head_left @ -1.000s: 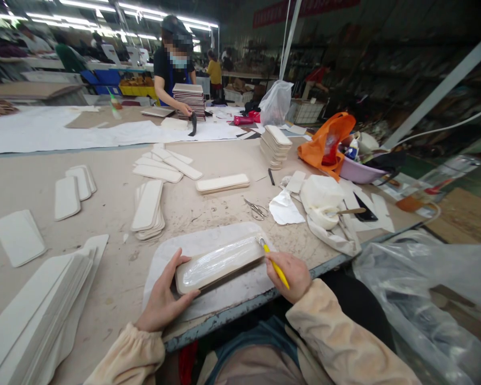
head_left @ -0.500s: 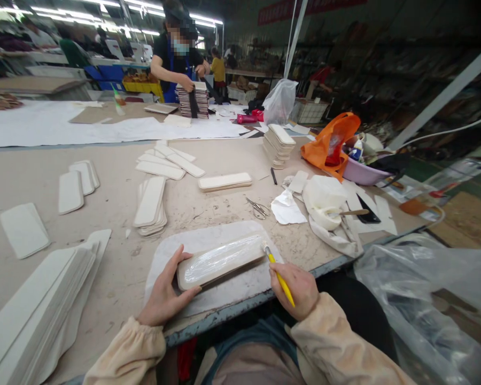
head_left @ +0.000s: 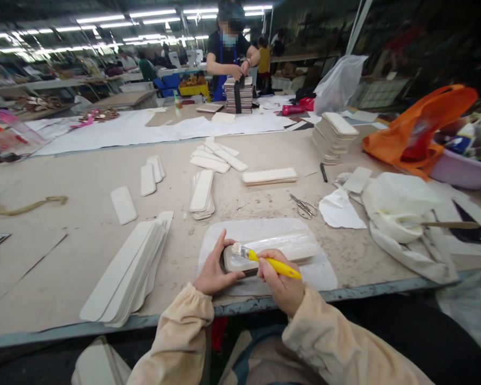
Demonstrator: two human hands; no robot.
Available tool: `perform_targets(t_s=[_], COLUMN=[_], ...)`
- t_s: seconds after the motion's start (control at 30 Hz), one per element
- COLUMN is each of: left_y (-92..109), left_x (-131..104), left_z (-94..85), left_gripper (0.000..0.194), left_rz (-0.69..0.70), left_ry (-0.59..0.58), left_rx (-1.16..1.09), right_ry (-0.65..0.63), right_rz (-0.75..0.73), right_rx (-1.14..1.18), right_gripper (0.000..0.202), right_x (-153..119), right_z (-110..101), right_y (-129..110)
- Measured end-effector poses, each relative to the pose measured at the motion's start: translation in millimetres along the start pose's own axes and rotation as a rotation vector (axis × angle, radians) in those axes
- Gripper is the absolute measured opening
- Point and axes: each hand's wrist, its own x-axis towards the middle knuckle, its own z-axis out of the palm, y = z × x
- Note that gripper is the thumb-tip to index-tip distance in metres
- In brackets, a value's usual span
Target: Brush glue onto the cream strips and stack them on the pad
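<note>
My left hand (head_left: 217, 267) grips the left end of a long rounded panel (head_left: 272, 250), thumb at the near edge and fingers at the far side. The panel's top looks wet and glossy. In my right hand (head_left: 282, 280) is a yellow-handled brush (head_left: 278, 267), its pale bristles on the panel's left end, close to my left fingers. Beneath the panel lies a white sheet (head_left: 324, 272) at the table's front edge.
Long white strips (head_left: 124, 272) are stacked at the left. Smaller panel stacks (head_left: 202, 191), scissors (head_left: 303, 207), a white tub (head_left: 401, 206) and an orange bag (head_left: 409, 133) lie around. Across the table, a person (head_left: 230, 59) handles a dark-banded stack (head_left: 239, 96).
The brush in my right hand has moved from the panel's right end to its left end. My view has turned left. The person opposite has brought both hands together on the stack.
</note>
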Motion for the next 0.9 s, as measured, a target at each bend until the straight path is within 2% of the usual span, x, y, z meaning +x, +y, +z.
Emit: perform_targets(t_s=[0.13,0.3,0.4,0.53,0.63,0.73,0.9], left_y=[0.1,-0.3,-0.4,-0.5,-1.6,-3.0,-1.5], left_x=[0.4,1.4,1.2,0.1,0.2,0.9,1.1], left_z=[0.4,-1.1,-1.6,-1.0,-1.5,-3.3,-5.1], left_gripper=[0.111,0.111,0.109,0.106,0.103,0.102,0.101], left_rz=[0.004,0.008,0.017,-0.003,-0.013,-0.011,-0.021], left_ry=[0.006,-0.003,-0.009,-0.008,-0.003,-0.014,-0.012], left_rx=[-0.011,0.019,0.038,0.053,0.065,0.099,0.167], right_ry=[-0.027,0.047,0.064,-0.036,-0.021,0.061,0.233], right_rz=[-0.066,-0.136,-0.135,-0.231,-0.266,-0.202,-0.085], right_rx=[-0.152,-0.311,-0.305,-0.234,-0.260,-0.322,-0.426], right_gripper=[0.015,0.014,0.013,0.014,0.014,0.014,0.014], right_x=[1.5,1.2,-2.6,-8.1,-6.9,-4.1,-7.9], right_z=[10.8,-6.3,-11.8,-0.7,3.3,-10.9,-58.6], right_y=[0.6,-1.4,-6.2,-9.0,-6.5,-3.6,2.1])
